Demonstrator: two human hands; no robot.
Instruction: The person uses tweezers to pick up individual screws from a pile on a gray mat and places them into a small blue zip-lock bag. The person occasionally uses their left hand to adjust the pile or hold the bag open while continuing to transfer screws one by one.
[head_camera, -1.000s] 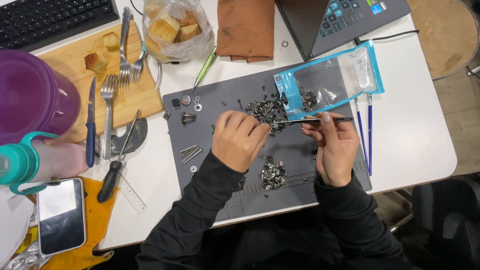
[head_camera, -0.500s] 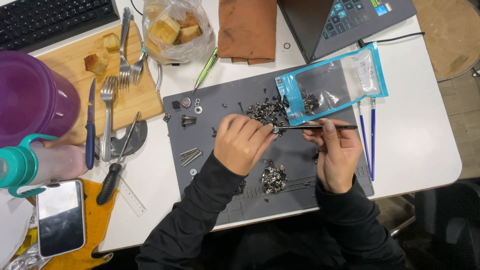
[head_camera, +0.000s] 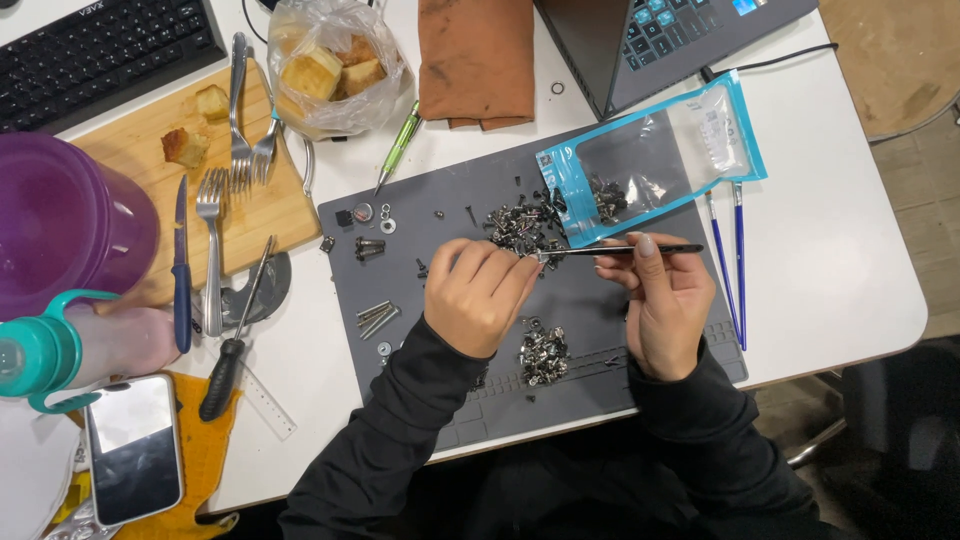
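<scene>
Tweezers, thin black metal (head_camera: 620, 249), sit mid-frame, pinched in the right hand (head_camera: 665, 300), tip pointing left to meet the left hand (head_camera: 480, 290) fingertips; left hand is curled, pinching a tiny part at the tip, too small to identify

Near to far:
- lower centre: small heap of silver screws (head_camera: 543, 352) on the grey rubber work mat (head_camera: 600, 310), just below the hands
- lower left: one smartphone (head_camera: 133, 447) on a yellow cloth, one black-handled screwdriver (head_camera: 232, 345)
- centre: second, looser pile of dark screws (head_camera: 520, 225) above the hands, touching the mouth of the blue-edged clear zip bag (head_camera: 650, 155)
- right: two blue-handled thin tools (head_camera: 732, 260) beside the mat
- left: wooden cutting board (head_camera: 250, 200) with three forks and one blue-handled knife (head_camera: 181, 265); purple jug (head_camera: 60, 215)
- top: one green pen (head_camera: 398, 145), one rust-brown cloth (head_camera: 475, 55), one laptop (head_camera: 650, 40), one black keyboard (head_camera: 100, 55), one bag of bread chunks (head_camera: 325, 65)

Risks, my read:
- part slips at the handover between tip and fingers, drops into either pile, lost among lookalikes
- sleeve or wrist drags through the near heap, scatters screws off the mat edge
- bag mouth is open next to the far pile, a nudge spills it
</scene>
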